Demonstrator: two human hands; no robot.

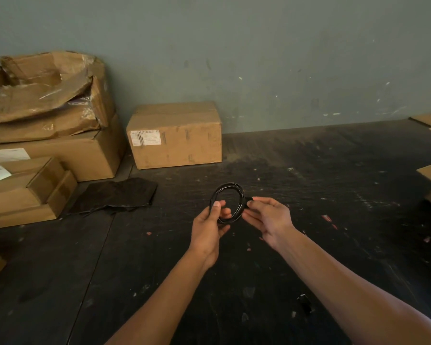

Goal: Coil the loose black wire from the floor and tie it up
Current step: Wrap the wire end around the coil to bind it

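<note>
Here, both forearms outstretched above the floor [309, 245], left hand [207, 231] gripping the coiled black wire [227, 203], right hand [269, 217] fingers [255, 203] pinching its side.

Coiled round wire [226, 202] — glossy black, thin pale highlights along its loops. Floor [309, 185]: near-black, scuffed grey, flecked with small white and reddish bits. Painted wall [259, 58]: dull grey-green, pale chips. Closed cardboard box [177, 135] — tan-brown, white printed label with dark markings. Crushed open cardboard box [47, 93]: same tan, shiny clear tape. Flat crumpled sheet [115, 195]: matte black.
</note>
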